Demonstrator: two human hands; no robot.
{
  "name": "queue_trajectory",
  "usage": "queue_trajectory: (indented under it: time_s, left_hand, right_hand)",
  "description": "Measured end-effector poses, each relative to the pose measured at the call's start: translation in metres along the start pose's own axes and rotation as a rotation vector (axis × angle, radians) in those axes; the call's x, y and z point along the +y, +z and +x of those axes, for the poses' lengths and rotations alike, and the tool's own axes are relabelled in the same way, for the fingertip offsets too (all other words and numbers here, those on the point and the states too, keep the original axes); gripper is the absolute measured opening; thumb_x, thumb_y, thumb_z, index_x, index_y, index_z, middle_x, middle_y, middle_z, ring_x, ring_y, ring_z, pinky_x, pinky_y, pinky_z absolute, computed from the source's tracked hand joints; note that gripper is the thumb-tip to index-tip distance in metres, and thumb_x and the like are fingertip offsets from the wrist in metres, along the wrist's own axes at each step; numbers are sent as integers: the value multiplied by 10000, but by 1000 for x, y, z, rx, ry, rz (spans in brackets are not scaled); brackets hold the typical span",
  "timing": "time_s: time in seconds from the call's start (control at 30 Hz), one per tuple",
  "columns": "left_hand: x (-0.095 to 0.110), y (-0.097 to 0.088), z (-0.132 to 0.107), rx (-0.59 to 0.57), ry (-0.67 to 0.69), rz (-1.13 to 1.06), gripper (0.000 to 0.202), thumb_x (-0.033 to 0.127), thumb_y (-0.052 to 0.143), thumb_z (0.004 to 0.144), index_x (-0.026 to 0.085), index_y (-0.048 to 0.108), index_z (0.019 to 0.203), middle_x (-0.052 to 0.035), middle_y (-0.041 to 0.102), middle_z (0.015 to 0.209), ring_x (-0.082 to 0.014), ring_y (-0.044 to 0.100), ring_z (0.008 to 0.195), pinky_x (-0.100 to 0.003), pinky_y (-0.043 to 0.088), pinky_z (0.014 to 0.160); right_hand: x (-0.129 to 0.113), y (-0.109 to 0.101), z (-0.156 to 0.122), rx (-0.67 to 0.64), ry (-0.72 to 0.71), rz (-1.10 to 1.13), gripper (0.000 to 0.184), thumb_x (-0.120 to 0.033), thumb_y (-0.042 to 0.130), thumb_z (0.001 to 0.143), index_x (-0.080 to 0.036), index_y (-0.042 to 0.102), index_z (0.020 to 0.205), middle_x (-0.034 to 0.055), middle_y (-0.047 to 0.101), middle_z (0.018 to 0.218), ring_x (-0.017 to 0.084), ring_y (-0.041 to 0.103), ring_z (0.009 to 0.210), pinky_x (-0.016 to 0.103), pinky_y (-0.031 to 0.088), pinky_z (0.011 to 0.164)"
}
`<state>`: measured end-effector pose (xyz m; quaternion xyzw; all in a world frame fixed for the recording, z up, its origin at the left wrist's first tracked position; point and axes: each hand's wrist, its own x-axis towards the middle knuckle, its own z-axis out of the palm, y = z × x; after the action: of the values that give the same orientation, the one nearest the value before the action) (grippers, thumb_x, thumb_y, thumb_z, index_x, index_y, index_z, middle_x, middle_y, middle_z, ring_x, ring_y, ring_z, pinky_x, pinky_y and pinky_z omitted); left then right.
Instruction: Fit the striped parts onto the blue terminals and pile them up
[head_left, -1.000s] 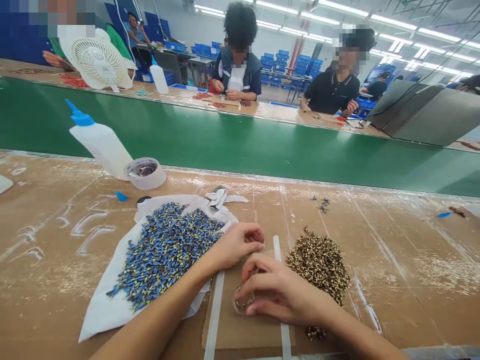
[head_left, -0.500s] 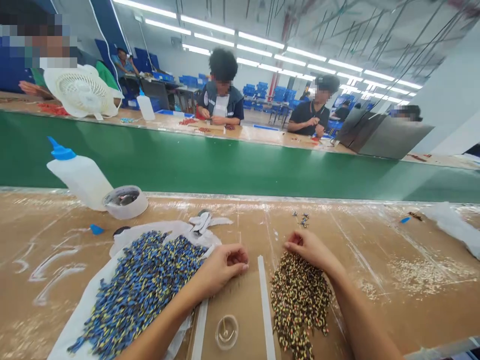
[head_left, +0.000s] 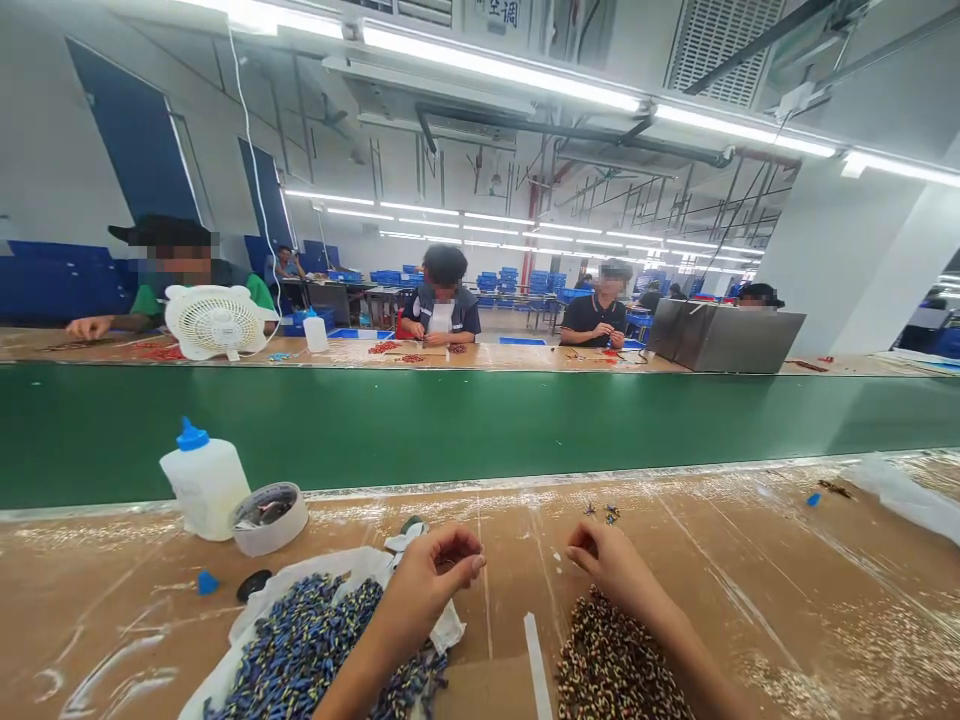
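Observation:
My left hand is raised over the right edge of a pile of small blue and yellow pieces, thumb and fingertips pinched together. Whatever that pinch holds, if anything, is too small to make out. My right hand is just above the far end of a pile of small brown and cream pieces. Its fingers are curled against the thumb, and any held piece is hidden. Under the blue pieces lies a white plastic bag. Between the two piles runs a white strip on the table.
At the left stand a squeeze bottle and a tape roll. A few loose pieces lie beyond my right hand. A green belt crosses behind the table. Co-workers sit beyond it, near a white fan.
My view has tilted up and levelled, so the small clear dish has dropped out of sight. Both hands remain pinched near their piles, appearing lower in the picture.

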<state>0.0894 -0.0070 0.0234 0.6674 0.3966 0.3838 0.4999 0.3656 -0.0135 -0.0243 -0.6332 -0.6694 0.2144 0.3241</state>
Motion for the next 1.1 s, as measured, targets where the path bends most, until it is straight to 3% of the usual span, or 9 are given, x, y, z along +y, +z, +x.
queue_trajectory:
  time_s: [0.2,0.4,0.67,0.83,1.1]
  left_hand:
    - [50,-5,14,75,116,108,173,333,645,823,166,645,867,-24,644,792,-158,575,751,-262,466,708]
    - [77,7,11,136,167,143,174,330,621,849,182,694,907,-40,692,861,-170,601,786,-264,488,707]
    - [89,19,5,114,203,49,185,265,611,870,213,737,995,-24,701,827,-154,608,760,-258,502,706]
    - [87,23,8,130,206,46,128,261,620,862,195,725,888,-4,652,714,-142,592,696,-252,490,673]
    - [81,24,12,140,201,102,127,297,619,874,198,694,847,7,641,726,-135,564,704,-239,454,656]
  right_hand:
    - [-67,-36,22,23,-139,251,231,-391,587,869,-165,625,839,16,657,752,152,592,692,258,452,626]
    - [-112,-51,9,63,-180,595,283,-449,690,808,-168,677,832,10,624,693,148,542,656,279,446,615]
    - [-128,-40,-4,61,-213,711,230,-427,679,832,-206,693,894,35,691,831,173,613,759,278,505,678]
    - [-129,-34,-5,60,-243,709,225,-416,662,851,-202,684,915,49,702,861,193,635,799,304,520,715]
    - [-127,-32,-6,57,-216,712,141,-364,666,864,-225,666,888,9,659,871,149,602,800,249,483,708]
